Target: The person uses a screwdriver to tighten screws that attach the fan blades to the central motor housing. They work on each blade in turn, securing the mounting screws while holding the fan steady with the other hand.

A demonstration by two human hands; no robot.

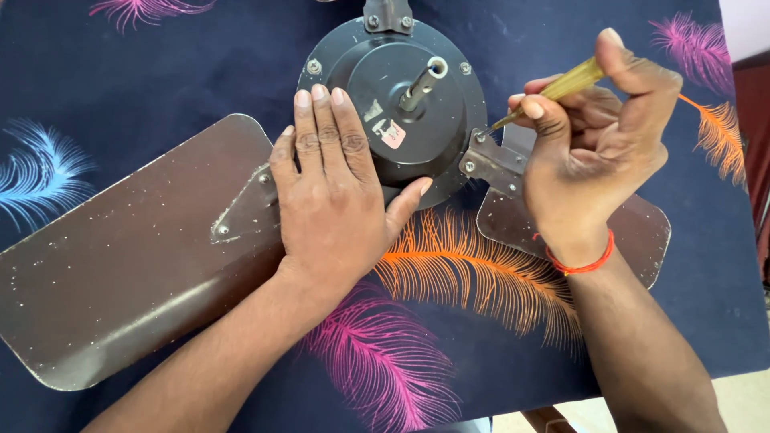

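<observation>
Ceiling fan, taken down and laid on a dark blue cloth (160, 72) printed with coloured feathers. Landmark: the round black motor housing (401, 104), top centre, with a short metal shaft (421, 84) sticking up from its middle.

Left hand (333, 192) spread flat, fingers straight and together, pressed palm-down on the housing's left side and over the bracket (241, 210) of the blade there; thumb hooked round the lower rim. Gripping nothing, only bearing down, seemingly to keep the housing from turning or sliding under the tool.

Right hand (593, 136) just right of the housing, closed round the yellowish clear handle of a screwdriver (561, 87). Thumb and forefinger pinched near the front of the handle, remaining fingers curled, for fine control of the slanted shaft. Tip aimed down-left at the metal bracket (491, 164) on the housing's right edge, near a screw; actual contact too small to tell. Red thread band (579, 261) on that wrist.

Large brown blade (128, 273) stretching left and down from the housing, dusty and speckled. Second brown blade (634, 228) to the right of the housing, mostly hidden beneath the right hand. Third bracket (387, 14) at the housing's top, cut off by the edge of view.
</observation>
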